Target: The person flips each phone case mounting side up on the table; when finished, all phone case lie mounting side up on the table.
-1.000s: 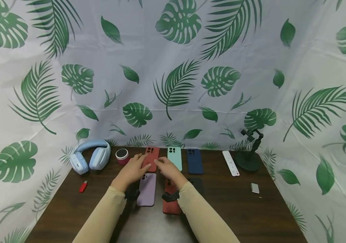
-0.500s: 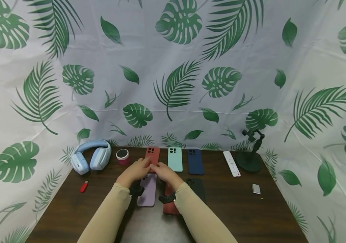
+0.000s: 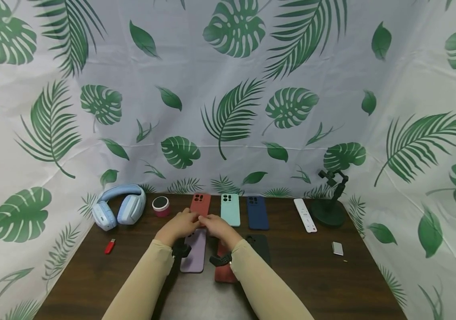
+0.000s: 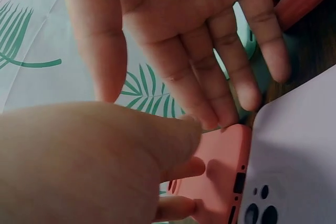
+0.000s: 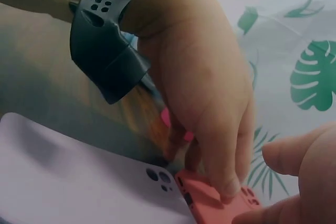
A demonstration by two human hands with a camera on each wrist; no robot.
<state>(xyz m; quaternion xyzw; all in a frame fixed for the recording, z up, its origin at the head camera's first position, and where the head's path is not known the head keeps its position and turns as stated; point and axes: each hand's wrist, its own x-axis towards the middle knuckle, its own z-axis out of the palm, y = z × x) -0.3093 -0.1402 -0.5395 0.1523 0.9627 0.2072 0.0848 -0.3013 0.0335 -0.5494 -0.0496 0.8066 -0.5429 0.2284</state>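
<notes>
A coral phone case (image 3: pixel 201 204) lies at the back of the table, first in a row with a mint phone case (image 3: pixel 230 211) and a dark blue phone case (image 3: pixel 257 214). Over its near end my left hand (image 3: pixel 177 226) bends down, fingertips touching its back. My right hand (image 3: pixel 220 229) comes in from the other side; its fairly straight fingers reach the case's edge in the left wrist view. Just below lies a lavender phone case (image 3: pixel 196 258). My right wrist partly covers a red phone case (image 3: pixel 223 274) and a black phone case (image 3: pixel 261 249).
Light blue headphones (image 3: pixel 119 206), a round pink-and-white object (image 3: pixel 161 206) and a red USB stick (image 3: pixel 109 246) are on the left. A white remote (image 3: pixel 305 216), a dark stand (image 3: pixel 327 213) and a small white block (image 3: pixel 337 248) are on the right. Leaf-print cloth hangs behind.
Both hands have drawn together and slightly nearer me over the coral phone case's lower end. Its upper part shows more now. Little differs over the last half second.
</notes>
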